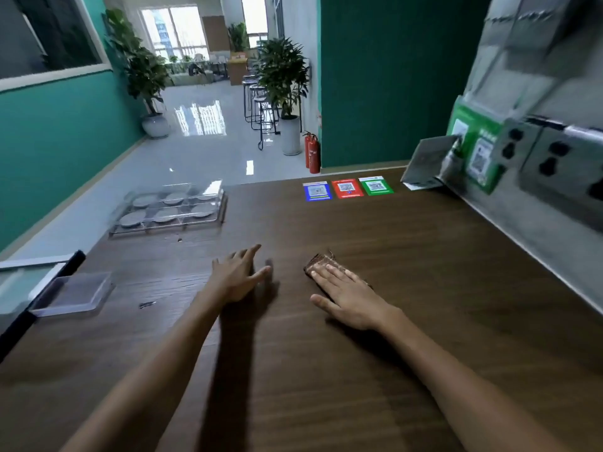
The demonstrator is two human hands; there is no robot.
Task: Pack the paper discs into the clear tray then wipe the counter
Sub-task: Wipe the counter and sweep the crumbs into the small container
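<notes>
Both forearms reach in from the near edge across the dark wood counter [391, 256]. Right hand [346, 290] lies flat, fingers straight and together, pressing a small brown cloth [321, 261] onto the wood; only the cloth's far end shows beyond the fingertips. Left hand [236, 275] is spread and holds nothing, hovering at or just above the surface; whether it touches I cannot tell. At the far left corner sits the clear tray [169, 207], lidded, with six pale discs [163, 210] lying one to a compartment, so packing looks finished and wiping is the step in hand. A second clear box [73, 293] sits near the left edge, with a small dark scrap [147, 304] just beside it and a speck [179, 239] in front of the tray. Three coloured cards [347, 188] lie flat at the far side. The cloth looks thin, soft and light; it will likely bunch or slip out under a loose touch, so an even flat-palm press over its middle seems the best hold, pinching an edge only to lift it. The tray appears rigid but light and smooth, apt to slide if nudged; steady it by its side walls when wiping nearby.
</notes>
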